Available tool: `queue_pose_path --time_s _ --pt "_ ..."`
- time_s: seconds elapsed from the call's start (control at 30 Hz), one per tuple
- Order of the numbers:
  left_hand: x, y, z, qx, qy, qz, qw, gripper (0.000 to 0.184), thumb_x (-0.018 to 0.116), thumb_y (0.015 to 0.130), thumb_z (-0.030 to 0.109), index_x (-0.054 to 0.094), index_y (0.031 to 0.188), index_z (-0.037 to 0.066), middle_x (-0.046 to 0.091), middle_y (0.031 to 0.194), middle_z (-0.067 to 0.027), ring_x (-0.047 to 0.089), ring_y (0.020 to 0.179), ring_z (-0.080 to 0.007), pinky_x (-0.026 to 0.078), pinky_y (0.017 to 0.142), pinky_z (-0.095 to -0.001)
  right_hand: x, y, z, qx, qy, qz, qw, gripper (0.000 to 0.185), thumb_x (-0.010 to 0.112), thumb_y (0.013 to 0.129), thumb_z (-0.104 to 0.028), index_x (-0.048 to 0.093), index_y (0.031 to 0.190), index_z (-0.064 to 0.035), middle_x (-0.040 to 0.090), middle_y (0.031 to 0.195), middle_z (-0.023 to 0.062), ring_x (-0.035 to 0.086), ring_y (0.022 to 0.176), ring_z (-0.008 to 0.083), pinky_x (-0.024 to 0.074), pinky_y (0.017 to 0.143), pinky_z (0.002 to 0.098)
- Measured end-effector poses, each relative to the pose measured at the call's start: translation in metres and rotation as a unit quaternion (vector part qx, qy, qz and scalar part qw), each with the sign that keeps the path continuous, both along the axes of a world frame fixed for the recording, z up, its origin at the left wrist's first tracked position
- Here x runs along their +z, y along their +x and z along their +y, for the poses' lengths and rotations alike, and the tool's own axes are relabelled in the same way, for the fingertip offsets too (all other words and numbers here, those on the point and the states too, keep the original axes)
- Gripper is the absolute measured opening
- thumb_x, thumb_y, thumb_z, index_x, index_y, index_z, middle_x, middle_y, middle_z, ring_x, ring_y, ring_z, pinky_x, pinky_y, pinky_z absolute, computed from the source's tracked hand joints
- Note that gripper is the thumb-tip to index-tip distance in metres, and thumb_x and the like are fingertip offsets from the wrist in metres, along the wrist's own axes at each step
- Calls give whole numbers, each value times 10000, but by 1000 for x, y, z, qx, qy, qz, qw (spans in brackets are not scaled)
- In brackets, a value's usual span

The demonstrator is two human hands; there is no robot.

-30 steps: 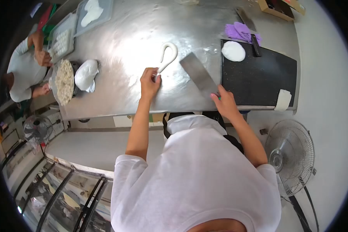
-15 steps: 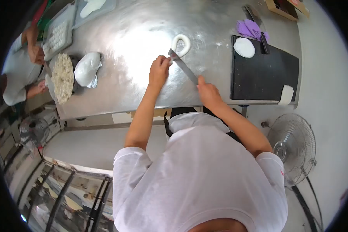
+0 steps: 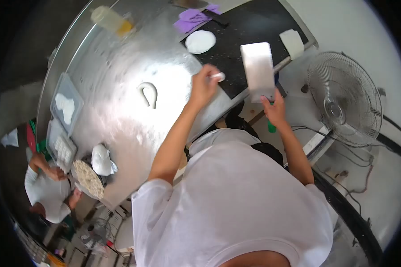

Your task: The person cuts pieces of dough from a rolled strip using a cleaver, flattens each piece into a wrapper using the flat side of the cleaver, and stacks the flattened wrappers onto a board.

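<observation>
My left hand (image 3: 204, 88) is closed around a small white dough piece (image 3: 220, 77), held at the left edge of the black board (image 3: 254, 22). In my right hand (image 3: 275, 110) is a cleaver (image 3: 258, 73), gripped by its green handle, its broad blade raised in front of the board's near edge. A curved rope of white dough (image 3: 153, 92) lies on the steel table (image 3: 116, 66), apart from both hands. On the board's left part sits a flat white round (image 3: 200, 42), probably dough.
A folded white cloth (image 3: 292, 43) lies at the board's right edge, a purple cloth (image 3: 192, 18) at its far left. A standing fan (image 3: 338, 100) is to the right. At left, a co-worker (image 3: 49, 191) works beside a bowl of filling (image 3: 88, 178), a plastic-wrapped lump (image 3: 101, 160) and trays (image 3: 58, 133).
My view has turned right. The cleaver has lifted off the dough rope and swung right, its blade now broadside. My left hand has moved toward the board with a small dough piece.
</observation>
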State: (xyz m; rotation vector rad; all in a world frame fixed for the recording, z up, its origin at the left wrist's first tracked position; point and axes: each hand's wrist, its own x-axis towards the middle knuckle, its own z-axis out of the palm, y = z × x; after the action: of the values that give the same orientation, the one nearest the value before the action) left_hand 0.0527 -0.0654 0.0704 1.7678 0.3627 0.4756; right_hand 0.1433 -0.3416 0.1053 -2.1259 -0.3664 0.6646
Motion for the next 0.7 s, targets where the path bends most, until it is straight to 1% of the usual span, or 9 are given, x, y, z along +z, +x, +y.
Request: queue_pose_path --time_s 0.07,0.13,0.2,0.4,0.47,0.57,0.6,0.63,0.7 --pt "4 66 -17 -183 -14 28 983 159 756 856 0 668 984 32 711 983 -112 702 902 -212 545 815 -322 -2 0 -29 -167 70 42 983 351 710 967 -202 561 1229 -22 639 786 47 559 546 113 461 501 309" --pt "-24 128 -19 -300 27 40 953 184 772 836 5 681 991 45 701 1004 -127 708 921 -252 550 818 -347 -9 -4 -55 -224 96 60 968 350 714 968 -203 570 1234 -27 619 772 32 530 525 99 437 481 291" --pt "-63 164 -24 -391 334 132 848 290 836 756 33 664 988 53 655 1029 -154 685 994 -353 546 845 -427 -17 -16 -77 -281 119 80 949 349 718 969 -204 580 1239 -31 599 758 17 500 504 84 414 461 274" --pt "-2 202 -45 -376 412 337 759 611 977 571 196 663 1082 82 630 1185 -161 637 1145 -380 543 963 -469 -33 -12 -118 -297 89 82 947 321 709 970 -203 604 1214 -23 631 782 26 533 565 79 433 520 276" --pt "-1 210 -48 -412 463 321 716 593 949 622 270 649 1106 106 633 1161 -131 584 1202 -362 508 985 -517 -44 10 -121 -236 117 -88 961 319 701 980 -239 626 1199 -20 627 793 28 543 602 73 444 566 268" --pt "-1 218 -64 -418 405 298 757 504 890 676 328 620 1042 110 625 1053 -104 583 1135 -353 446 956 -595 -27 67 -118 -217 133 -20 967 367 699 991 -304 636 1190 -2 640 827 52 566 619 94 459 583 288" --pt "-1 225 -74 -412 329 314 789 663 807 739 480 600 1247 108 583 1281 -135 459 1337 -368 298 1113 -654 -24 87 -116 -217 134 -17 967 367 699 991 -304 636 1190 -2 640 827 52 566 619 94 459 583 288" --pt "-17 219 -87 -411 329 317 789 663 807 739 480 600 1247 108 583 1281 -135 459 1337 -368 298 1113 -654 -24 109 -112 -225 165 14 960 390 698 993 -325 638 1185 9 652 828 66 583 628 111 469 587 310" --pt "-64 191 -104 -185 479 150 845 962 786 720 598 463 1468 86 353 1584 -194 226 1523 -391 112 1226 -634 -31 146 -104 -225 194 46 954 414 696 996 -347 639 1180 20 663 829 79 600 636 127 480 591 333"
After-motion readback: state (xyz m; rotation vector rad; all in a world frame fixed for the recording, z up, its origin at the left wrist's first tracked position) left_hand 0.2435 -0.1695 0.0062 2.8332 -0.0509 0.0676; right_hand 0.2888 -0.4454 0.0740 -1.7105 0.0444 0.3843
